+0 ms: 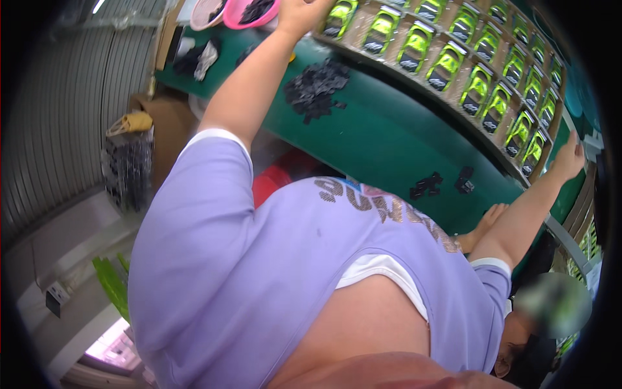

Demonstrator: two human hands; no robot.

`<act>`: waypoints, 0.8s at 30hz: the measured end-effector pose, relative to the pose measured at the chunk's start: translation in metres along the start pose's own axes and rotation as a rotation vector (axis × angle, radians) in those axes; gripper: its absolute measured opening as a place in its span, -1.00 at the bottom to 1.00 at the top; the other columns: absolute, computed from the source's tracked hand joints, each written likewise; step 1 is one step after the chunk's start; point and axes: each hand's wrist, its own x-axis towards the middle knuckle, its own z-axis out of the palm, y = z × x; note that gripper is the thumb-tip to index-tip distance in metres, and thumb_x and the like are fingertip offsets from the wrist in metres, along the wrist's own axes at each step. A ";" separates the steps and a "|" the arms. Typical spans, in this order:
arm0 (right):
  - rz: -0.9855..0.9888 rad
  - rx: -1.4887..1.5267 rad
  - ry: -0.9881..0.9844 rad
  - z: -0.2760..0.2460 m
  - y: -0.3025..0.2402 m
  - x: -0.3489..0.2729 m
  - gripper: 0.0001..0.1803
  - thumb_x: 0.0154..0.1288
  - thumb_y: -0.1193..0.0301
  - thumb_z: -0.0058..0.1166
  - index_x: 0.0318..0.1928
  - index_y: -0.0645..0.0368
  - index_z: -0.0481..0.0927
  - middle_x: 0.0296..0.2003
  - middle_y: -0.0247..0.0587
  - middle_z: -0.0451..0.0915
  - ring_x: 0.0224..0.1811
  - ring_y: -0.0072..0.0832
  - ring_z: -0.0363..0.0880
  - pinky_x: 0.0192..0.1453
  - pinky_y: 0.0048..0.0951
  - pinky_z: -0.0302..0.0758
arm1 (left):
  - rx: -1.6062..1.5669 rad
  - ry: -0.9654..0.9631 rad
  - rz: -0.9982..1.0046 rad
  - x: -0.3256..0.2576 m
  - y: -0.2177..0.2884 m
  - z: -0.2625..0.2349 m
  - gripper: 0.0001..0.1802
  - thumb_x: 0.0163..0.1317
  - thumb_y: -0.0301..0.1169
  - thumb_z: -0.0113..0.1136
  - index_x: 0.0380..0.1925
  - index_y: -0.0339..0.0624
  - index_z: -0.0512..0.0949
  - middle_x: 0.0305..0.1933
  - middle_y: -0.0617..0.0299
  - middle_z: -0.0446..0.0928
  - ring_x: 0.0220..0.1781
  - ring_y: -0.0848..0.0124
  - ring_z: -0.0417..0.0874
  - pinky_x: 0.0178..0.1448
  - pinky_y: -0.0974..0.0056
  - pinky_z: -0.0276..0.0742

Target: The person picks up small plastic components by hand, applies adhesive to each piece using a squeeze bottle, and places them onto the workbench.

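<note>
Tray [455, 94] of green, white-lettered items [414, 48]

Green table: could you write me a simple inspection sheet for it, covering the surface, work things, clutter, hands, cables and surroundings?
Surface: green table, bare in the middle.
Work things: a sectioned cardboard tray holding rows of lime-and-black pieces.
Clutter: a heap of black scraps, two smaller black piles toward the right, a pink bowl with black bits.
Hands: left hand by the tray's left end, partly out of view; right hand by its right end; contact unclear in both.
Cables: nothing seen clearly.
Surroundings: ridged wall, cardboard box, another person's hand near the right forearm.
</note>
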 end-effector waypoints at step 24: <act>0.050 -0.354 -1.577 0.089 0.047 -0.685 -0.63 0.08 0.16 0.06 -0.30 0.24 0.64 -0.24 0.11 0.62 -0.15 -0.03 0.59 -0.05 -0.16 0.51 | 0.771 -0.137 0.478 -0.208 -0.195 -0.108 -0.46 0.10 -0.36 0.22 0.11 -0.19 0.35 0.22 0.03 0.33 0.29 0.07 0.29 0.35 0.08 0.18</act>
